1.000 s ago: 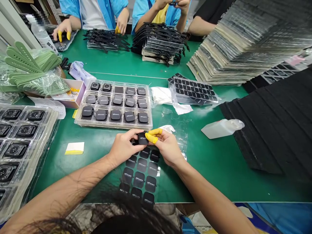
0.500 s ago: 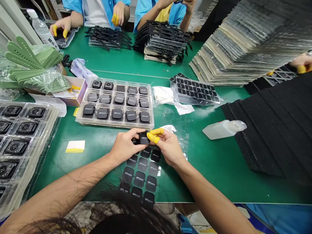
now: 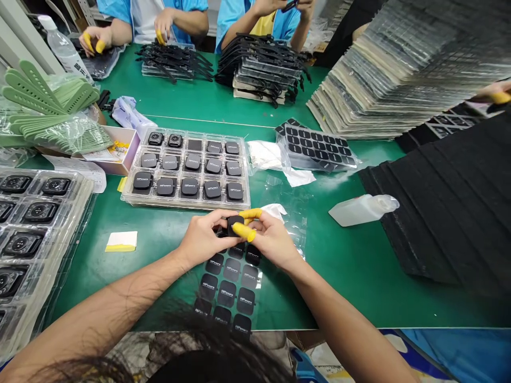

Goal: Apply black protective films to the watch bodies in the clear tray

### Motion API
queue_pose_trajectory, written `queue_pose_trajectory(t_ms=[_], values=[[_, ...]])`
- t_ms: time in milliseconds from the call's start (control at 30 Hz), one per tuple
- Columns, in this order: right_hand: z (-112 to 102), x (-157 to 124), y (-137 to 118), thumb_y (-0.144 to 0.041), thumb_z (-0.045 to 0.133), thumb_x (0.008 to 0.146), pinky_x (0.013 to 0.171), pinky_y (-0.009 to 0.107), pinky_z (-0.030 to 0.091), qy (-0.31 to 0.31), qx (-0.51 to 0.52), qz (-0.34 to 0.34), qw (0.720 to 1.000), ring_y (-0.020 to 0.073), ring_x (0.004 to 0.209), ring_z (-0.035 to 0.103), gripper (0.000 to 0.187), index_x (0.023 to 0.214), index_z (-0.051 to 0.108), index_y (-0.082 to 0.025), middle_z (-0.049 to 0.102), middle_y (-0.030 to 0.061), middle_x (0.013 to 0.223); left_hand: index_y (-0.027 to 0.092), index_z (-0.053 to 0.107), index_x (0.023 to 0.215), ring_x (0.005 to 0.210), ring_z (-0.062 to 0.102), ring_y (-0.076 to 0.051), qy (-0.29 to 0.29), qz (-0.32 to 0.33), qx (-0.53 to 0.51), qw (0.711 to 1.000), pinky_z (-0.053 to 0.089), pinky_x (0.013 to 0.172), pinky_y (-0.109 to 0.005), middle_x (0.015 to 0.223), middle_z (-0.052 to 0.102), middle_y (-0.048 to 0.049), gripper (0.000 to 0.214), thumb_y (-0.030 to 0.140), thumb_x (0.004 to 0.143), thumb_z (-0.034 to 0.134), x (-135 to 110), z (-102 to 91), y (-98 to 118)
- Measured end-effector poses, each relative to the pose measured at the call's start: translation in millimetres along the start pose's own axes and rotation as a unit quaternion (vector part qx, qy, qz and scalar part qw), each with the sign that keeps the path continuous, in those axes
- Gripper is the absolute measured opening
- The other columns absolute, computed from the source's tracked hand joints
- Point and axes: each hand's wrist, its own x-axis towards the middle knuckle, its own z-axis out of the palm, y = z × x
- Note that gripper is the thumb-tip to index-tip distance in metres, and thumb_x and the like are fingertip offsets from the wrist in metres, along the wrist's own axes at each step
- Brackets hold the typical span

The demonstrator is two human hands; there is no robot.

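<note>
Between my two hands is a black square smartwatch body (image 3: pixel 232 225). My left hand (image 3: pixel 203 236) pinches it from the left with thumb and fingers. My right hand (image 3: pixel 275 237), with yellow finger cots on thumb and forefinger, closes on its right side, and the thumb lies across its face. Just below the hands a clear sheet of black square screen films (image 3: pixel 227 292) with white lettering lies on the table. Beyond them stands a clear blister tray (image 3: pixel 186 201) with watch bodies in its compartments, most bearing lettered black films; one compartment at the back holds no watch.
A stacked tray of watches (image 3: pixel 34 213) stands at left, near green straps (image 3: pixel 56 106). A white-yellow pad (image 3: pixel 121 241) lies left of my hands; a plastic bottle (image 3: pixel 363 209) lies right. Film sheets (image 3: pixel 319 144) and a tall tray stack (image 3: pixel 383 80) stand behind. Two co-workers sit opposite.
My right thumb has moved left across the watch face, covering its lettering. The watch has tilted slightly. Opposite, a co-worker's hand has lowered to the black straps.
</note>
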Motion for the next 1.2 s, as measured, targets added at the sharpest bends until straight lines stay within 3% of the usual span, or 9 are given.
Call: queue_pose_trajectory(t_ms=[67,233,400,533,700,800,933,1067,1200], values=[[4.9,-1.0,-4.6,-0.052,0.106,0.056,0.054,0.024,0.053,-0.025,0.011,0.015,1.000,0.0134,0.059,0.063,0.058,0.087,0.068,-0.022,0.069,-0.0036,0.069,0.023,0.083,0.117,0.076,0.080,-0.021,-0.016,0.003,0.004,1.000,0.063,0.079,-0.031,0.085,0.086,-0.0003,0.048,0.026,0.070,0.092,0.4,-1.2,1.9],[8.5,-0.5,-4.2,-0.075,0.083,0.079,0.051,0.028,0.052,0.016,0.016,0.011,1.000,0.0147,0.050,0.057,0.058,0.070,0.062,-0.023,0.060,-0.0029,0.057,0.023,0.082,0.116,0.076,0.082,-0.022,-0.042,0.004,-0.015,0.999,0.064,0.078,-0.032,0.081,0.085,-0.0002,0.045,0.029,0.073,0.093,1.1,-1.6,6.1],[6.1,0.7,4.2,-0.062,0.099,0.063,0.057,0.026,0.049,-0.016,-0.029,-0.020,0.999,0.0147,0.063,0.059,0.054,0.079,0.067,-0.021,0.066,-0.0034,0.069,0.021,0.082,0.116,0.077,0.080,-0.022,-0.052,-0.014,-0.006,0.999,0.061,0.076,-0.031,0.086,0.086,-0.0015,0.048,0.028,0.071,0.094,1.4,-3.0,6.1],[6.2,0.8,3.7,-0.075,0.077,0.084,0.052,0.026,0.045,0.031,-0.041,-0.013,0.999,0.0138,0.056,0.054,0.060,0.067,0.061,-0.021,0.059,-0.0020,0.059,0.021,0.082,0.115,0.072,0.078,-0.021,-0.067,-0.025,0.006,0.997,0.058,0.074,-0.031,0.079,0.084,0.0001,0.046,0.031,0.072,0.094,1.4,-3.7,6.2],[1.1,1.1,-2.5,-0.060,0.097,0.067,0.057,0.029,0.055,-0.051,-0.008,0.009,0.999,0.0169,0.056,0.065,0.050,0.085,0.070,-0.023,0.070,-0.0017,0.066,0.020,0.082,0.121,0.072,0.078,-0.020,-0.055,-0.013,0.001,0.998,0.058,0.073,-0.030,0.078,0.082,0.0007,0.051,0.026,0.071,0.092,2.8,-2.9,3.5],[-2.2,-0.3,0.4,-0.060,0.093,0.072,0.053,0.030,0.053,-0.018,-0.013,-0.015,1.000,0.0160,0.052,0.061,0.043,0.080,0.071,-0.024,0.067,-0.0018,0.062,0.020,0.081,0.128,0.073,0.079,-0.021,-0.047,0.005,0.006,0.999,0.060,0.075,-0.031,0.081,0.083,0.0005,0.053,0.024,0.076,0.090,2.6,-0.7,0.7],[-10.3,1.8,3.0,-0.055,0.093,0.074,0.042,0.028,0.037,0.066,-0.007,-0.059,0.996,0.0122,0.045,0.047,0.038,0.081,0.075,-0.022,0.061,-0.0003,0.058,0.019,0.074,0.141,0.083,0.084,-0.025,-0.024,0.031,0.031,0.999,0.065,0.085,-0.035,0.092,0.087,-0.0004,0.062,0.016,0.080,0.088,0.0,4.0,-2.4],[-4.0,48.9,-24.3,-0.052,0.090,0.079,0.044,0.030,0.038,0.112,-0.014,-0.156,0.981,0.0126,0.051,0.050,0.041,0.103,0.078,-0.021,0.072,0.0056,0.080,0.017,0.077,0.131,0.095,0.087,-0.027,-0.019,0.071,0.049,0.996,0.068,0.092,-0.033,0.100,0.089,-0.0019,0.051,-0.002,0.084,0.070,-1.3,8.1,-8.1],[38.2,141.3,-76.2,-0.042,0.076,0.091,0.058,0.029,0.050,0.109,-0.193,-0.216,0.951,0.0135,0.061,0.059,0.030,0.112,0.078,-0.020,0.077,0.0059,0.093,0.018,0.079,0.126,0.106,0.086,-0.025,-0.043,0.078,0.071,0.993,0.067,0.103,-0.036,0.111,0.088,-0.0047,0.045,0.001,0.088,0.063,-0.5,9.3,-15.0]])
